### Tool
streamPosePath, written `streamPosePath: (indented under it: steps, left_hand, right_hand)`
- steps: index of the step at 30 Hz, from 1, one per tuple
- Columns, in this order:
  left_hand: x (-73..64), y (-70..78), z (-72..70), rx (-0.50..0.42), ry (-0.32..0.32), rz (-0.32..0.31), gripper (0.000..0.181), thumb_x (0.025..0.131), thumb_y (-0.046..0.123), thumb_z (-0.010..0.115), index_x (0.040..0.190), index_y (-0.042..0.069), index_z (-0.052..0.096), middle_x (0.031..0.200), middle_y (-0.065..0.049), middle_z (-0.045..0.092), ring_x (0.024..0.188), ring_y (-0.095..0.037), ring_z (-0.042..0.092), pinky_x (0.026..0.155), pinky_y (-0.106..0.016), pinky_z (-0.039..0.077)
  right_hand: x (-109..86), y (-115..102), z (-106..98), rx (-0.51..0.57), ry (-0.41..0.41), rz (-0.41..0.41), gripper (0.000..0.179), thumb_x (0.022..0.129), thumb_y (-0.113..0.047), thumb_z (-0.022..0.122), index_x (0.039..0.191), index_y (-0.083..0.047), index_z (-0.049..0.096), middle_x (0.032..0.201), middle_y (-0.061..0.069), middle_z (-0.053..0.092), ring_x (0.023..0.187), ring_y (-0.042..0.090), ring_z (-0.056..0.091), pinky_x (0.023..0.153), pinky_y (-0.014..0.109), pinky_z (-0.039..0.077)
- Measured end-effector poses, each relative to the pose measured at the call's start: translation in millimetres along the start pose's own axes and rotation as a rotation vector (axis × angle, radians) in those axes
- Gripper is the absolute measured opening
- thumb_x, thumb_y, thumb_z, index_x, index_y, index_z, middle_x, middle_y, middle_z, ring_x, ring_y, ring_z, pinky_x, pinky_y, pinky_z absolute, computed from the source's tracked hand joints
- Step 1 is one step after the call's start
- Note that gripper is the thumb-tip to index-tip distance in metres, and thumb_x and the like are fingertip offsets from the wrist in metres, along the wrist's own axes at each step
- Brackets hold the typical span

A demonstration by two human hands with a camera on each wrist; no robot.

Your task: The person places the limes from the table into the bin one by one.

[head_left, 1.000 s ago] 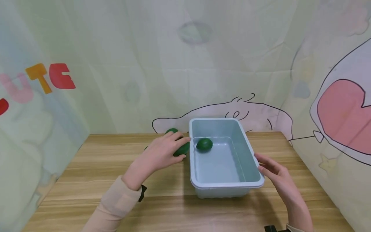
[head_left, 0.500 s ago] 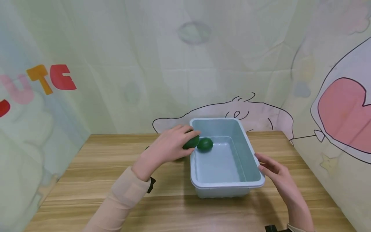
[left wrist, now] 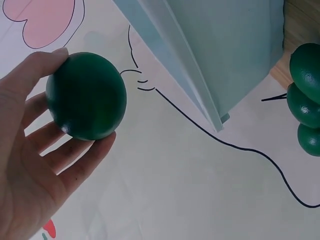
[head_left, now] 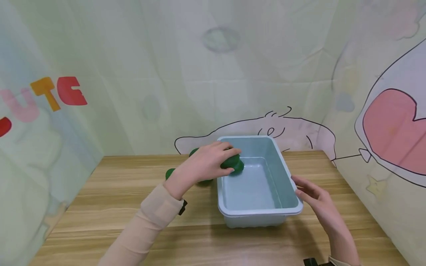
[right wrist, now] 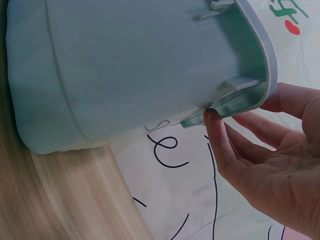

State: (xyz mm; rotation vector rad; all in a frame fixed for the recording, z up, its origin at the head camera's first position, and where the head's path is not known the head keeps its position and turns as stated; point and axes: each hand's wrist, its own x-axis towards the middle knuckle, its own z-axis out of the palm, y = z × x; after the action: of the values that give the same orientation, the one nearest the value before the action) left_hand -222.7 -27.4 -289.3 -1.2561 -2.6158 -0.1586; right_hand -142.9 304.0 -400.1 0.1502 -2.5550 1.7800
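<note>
My left hand (head_left: 203, 162) holds a smooth, glossy, dark green egg-shaped fruit (left wrist: 87, 95) between thumb and fingertips. In the head view it is over the left side of a pale blue plastic bin (head_left: 259, 212), in front of another green fruit (head_left: 239, 168) that lies inside on the bottom. My right hand (head_left: 319, 199) grips the bin's right rim near the front corner; the right wrist view has its fingers (right wrist: 220, 145) hooked at the rim's underside. More green fruits (left wrist: 306, 75) rest left of the bin, partly hidden behind my left hand in the head view.
The bin stands on a wood-grain table (head_left: 133, 192). Behind the table and along its sides hangs a printed cloth (head_left: 149, 92) with cartoon drawings. One loose green fruit (head_left: 169, 173) shows beside my left wrist.
My left hand has lifted a green fruit from the table left of the bin and carried it right, across the left rim. The right hand and the bin have stayed in place.
</note>
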Motion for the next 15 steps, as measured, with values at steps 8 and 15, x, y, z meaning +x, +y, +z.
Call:
streamPosePath:
  steps: [8,15]
  left_hand:
    - [11.0,0.3,4.1,-0.033,-0.071,0.010,0.047,0.089,0.034,0.066,0.133,0.021,0.056,0.122,-0.001,0.061,0.108,-0.018,0.059,0.084,-0.036,0.054]
    - [23.0,0.7,11.9,-0.049,-0.124,0.030,0.047,0.089,0.034,0.065,0.134,0.021,0.056,0.123,-0.001,0.060,0.108,-0.018,0.058,0.082,-0.034,0.053]
  right_hand:
    - [-0.4,-1.5,0.8,0.004,0.001,0.001,0.052,0.098,-0.029,0.055,0.142,-0.005,0.044,0.127,-0.021,0.057,0.109,-0.009,0.057,0.088,0.008,0.043]
    - [-0.8,-2.4,1.3,0.009,0.004,0.002,0.052,0.097,-0.030,0.055,0.142,-0.005,0.045,0.127,-0.021,0.056,0.109,-0.009,0.056,0.088,0.008,0.043]
